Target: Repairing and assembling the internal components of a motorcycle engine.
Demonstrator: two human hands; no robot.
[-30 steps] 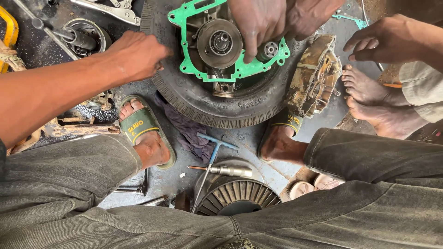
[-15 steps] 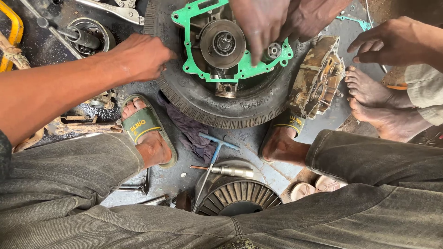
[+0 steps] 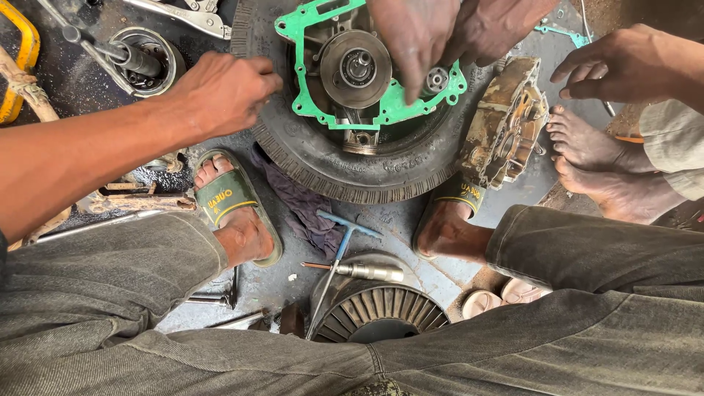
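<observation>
My left hand (image 3: 220, 92) reaches in from the left and rests against the left edge of a black tyre (image 3: 330, 172) lying flat. Its fingers are bent and loosely apart, and I see nothing in it. My right hand is out of view. Inside the tyre sits a metal engine case (image 3: 352, 70) with a round hub and a green gasket (image 3: 312, 110) on its rim. Two hands of another person (image 3: 414, 37) come in from the top and touch the case near a small gear (image 3: 438, 79).
A second engine case half (image 3: 506, 125) leans by the tyre's right side. A third person's hand (image 3: 623, 66) and bare feet (image 3: 594, 161) are at right. A blue T-handle wrench (image 3: 341, 242), finned flywheel (image 3: 381, 315), purple rag (image 3: 301, 202) and my sandalled feet (image 3: 227, 213) lie below.
My left hand has slid a little to the right, up against the tyre. The other person's hands have shifted over the engine case.
</observation>
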